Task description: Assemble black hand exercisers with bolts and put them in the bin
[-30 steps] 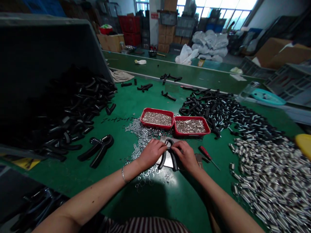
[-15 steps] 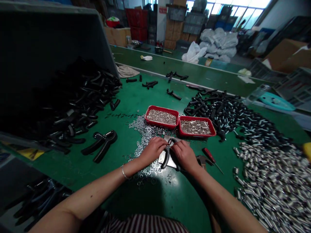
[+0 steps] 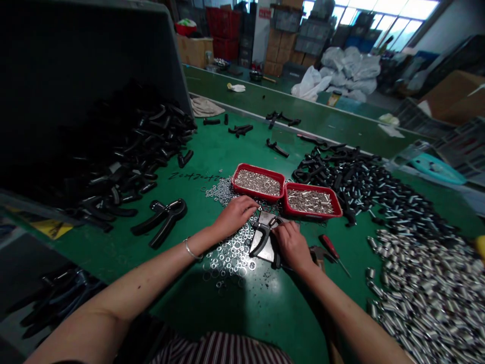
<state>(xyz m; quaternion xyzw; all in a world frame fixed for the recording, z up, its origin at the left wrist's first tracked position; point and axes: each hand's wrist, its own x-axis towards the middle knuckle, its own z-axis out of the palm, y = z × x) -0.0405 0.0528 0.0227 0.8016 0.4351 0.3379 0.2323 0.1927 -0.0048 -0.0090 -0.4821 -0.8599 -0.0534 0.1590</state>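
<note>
Hand gripper [image 3: 260,238] clamped in right hand [image 3: 293,244] fingers; left hand [image 3: 235,215] fingers on washers [image 3: 231,250], grasp unclear; worktop [image 3: 212,151] scrawl illegible.

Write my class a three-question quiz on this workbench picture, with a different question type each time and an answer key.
1. Multiple choice: the right hand grips a black handle part. What lies on the table just to the right of that hand?
A. a red-handled screwdriver
B. a yellow glove
C. a blue cup
2. True or false: the two red trays stand side by side beyond the hands, and both hold small metal parts.
3. Short answer: which hand is over the loose washers?

Key: 1 A; 2 true; 3 the left hand.
</note>
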